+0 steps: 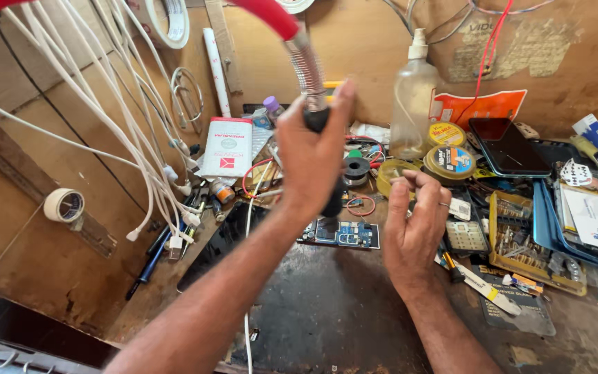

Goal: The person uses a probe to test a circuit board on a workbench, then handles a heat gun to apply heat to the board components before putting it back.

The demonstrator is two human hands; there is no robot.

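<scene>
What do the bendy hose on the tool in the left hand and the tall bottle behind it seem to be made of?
The hose looks like bare metal: ribbed silver coils with a dull shine, running into a red sleeve. The bottle seems to be cloudy, translucent plastic with a white nozzle cap. The left hand grips the tool's black handle.

Workbench, cluttered. Left hand (pixel 311 149) grips black tool handle (pixel 317 119) on a coiled metal hose (pixel 307 69), nozzle above a blue circuit board (pixel 340 234). Right hand (pixel 415 220) hovers just right, fingers curled. White cables (pixel 126 131) hang far left.
</scene>
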